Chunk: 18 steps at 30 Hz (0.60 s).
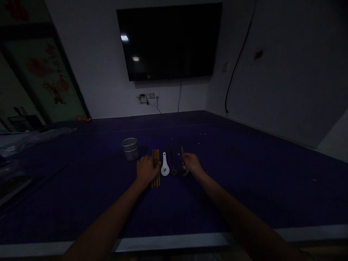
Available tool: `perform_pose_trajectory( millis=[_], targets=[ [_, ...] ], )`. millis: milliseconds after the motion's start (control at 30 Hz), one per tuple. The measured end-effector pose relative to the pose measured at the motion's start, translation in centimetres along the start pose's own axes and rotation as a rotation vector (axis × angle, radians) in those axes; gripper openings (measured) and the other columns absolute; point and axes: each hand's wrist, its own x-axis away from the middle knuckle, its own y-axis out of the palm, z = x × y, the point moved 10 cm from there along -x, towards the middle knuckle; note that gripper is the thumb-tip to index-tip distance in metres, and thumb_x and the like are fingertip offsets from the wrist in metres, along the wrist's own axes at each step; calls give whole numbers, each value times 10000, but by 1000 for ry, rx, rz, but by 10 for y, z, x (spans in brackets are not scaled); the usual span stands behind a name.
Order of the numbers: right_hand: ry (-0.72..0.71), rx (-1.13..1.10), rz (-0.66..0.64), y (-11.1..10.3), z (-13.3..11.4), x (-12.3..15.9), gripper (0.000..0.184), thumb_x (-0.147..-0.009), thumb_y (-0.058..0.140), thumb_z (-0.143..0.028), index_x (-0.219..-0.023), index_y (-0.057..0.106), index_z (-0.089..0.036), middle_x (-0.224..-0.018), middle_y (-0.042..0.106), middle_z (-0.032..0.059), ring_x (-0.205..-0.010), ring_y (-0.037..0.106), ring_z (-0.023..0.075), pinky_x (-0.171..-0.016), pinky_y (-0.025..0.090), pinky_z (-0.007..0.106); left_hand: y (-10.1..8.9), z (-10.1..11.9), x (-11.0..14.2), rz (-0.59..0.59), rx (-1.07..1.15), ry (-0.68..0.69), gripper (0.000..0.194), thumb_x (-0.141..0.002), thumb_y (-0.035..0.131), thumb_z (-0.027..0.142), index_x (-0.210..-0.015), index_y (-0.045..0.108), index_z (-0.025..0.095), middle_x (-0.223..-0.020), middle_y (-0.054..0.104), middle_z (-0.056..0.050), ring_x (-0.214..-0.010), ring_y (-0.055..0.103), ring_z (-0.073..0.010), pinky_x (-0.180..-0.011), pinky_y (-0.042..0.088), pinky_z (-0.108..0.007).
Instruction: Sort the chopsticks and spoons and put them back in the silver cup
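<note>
A row of wooden chopsticks [156,181] lies on the dark blue tabletop. My left hand [146,168] is over their left side, fingers bent and thumb across them, closed on the bundle. Just right of them is a white soup spoon [165,169] with a blue mark in its bowl, then a thin dark long-handled spoon [173,171]. Farther right, my right hand [192,163] is closed on the handle of a shiny metal spoon [185,171], whose bowl points toward me. A grey metal cup [130,149] stands upright beyond my left hand.
Small white bits [198,143] are scattered over the blue tabletop [261,195]. Clear plastic wrapping [35,139] lies at the far left, with small orange items [83,119] behind. A television [171,43] hangs on the wall above sockets and cables. The room is dim.
</note>
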Motion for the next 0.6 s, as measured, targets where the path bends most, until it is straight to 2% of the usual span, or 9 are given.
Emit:
perform_pose_trajectory(
  millis=[167, 300, 600],
  targets=[
    [-100, 157, 3, 1, -11, 3, 215, -847, 537, -244, -854, 748, -208, -708, 730, 31, -605, 674, 161, -549, 445, 223, 6, 0, -1, -79, -24, -50, 449, -878, 417, 511, -1024, 649, 156, -1009, 686, -161, -1018, 600, -307, -825, 439, -416],
    [-144, 352, 6, 2, -16, 4, 230, -866, 542, -242, -930, 761, -211, -729, 746, 47, -652, 694, 181, -591, 464, 239, 10, -1, -1, -132, -29, -67, 488, -876, 397, 535, -1023, 653, 147, -1029, 690, -169, -1017, 609, -318, -834, 434, -431],
    [-131, 428, -39, 8, -19, 4, 226, -856, 556, -191, -955, 759, -194, -854, 765, 71, -758, 713, 187, -650, 472, 224, 18, 2, -4, -178, -32, -60, 471, -856, 425, 477, -1052, 645, 110, -1002, 699, -200, -1016, 626, -344, -849, 419, -451]
  ],
)
